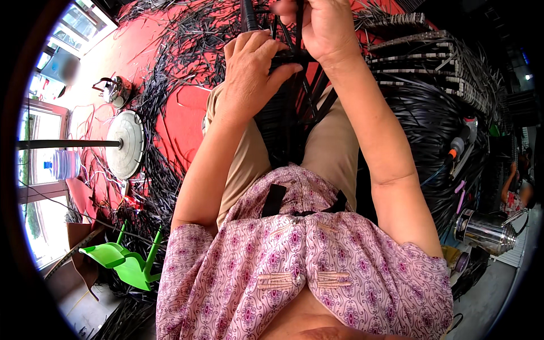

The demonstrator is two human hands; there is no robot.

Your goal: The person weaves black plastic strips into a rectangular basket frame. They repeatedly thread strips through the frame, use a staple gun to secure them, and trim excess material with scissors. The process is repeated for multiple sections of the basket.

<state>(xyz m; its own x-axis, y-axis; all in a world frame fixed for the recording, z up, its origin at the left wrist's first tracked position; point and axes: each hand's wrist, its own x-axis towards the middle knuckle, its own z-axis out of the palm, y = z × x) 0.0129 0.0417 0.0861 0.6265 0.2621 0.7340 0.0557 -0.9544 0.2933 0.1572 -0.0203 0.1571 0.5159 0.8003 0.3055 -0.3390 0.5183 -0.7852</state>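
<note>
Between my knees stands a dark frame (pixel 289 93) with black bars and strips crossing it; its lower part is lost in shadow. Over its left side rests my left hand (pixel 249 71), palm down, thumb and fingers apart, holding nothing that I can see. At the top edge of the view my right hand (pixel 327 29) has its fingers curled around a black strip (pixel 299 25) that runs down toward the frame. The fingertips of this hand are partly cut off and slightly blurred.
Loose black strips (pixel 150 105) litter the red floor (pixel 184 122). On the right are grey-black woven panels (pixel 416 65), a strip bundle (pixel 419 122), an orange-tipped tool (pixel 455 150) and a metal flask (pixel 486 231). A kettle (pixel 115 90), round stand base (pixel 124 144) and green chair (pixel 133 266) stand left.
</note>
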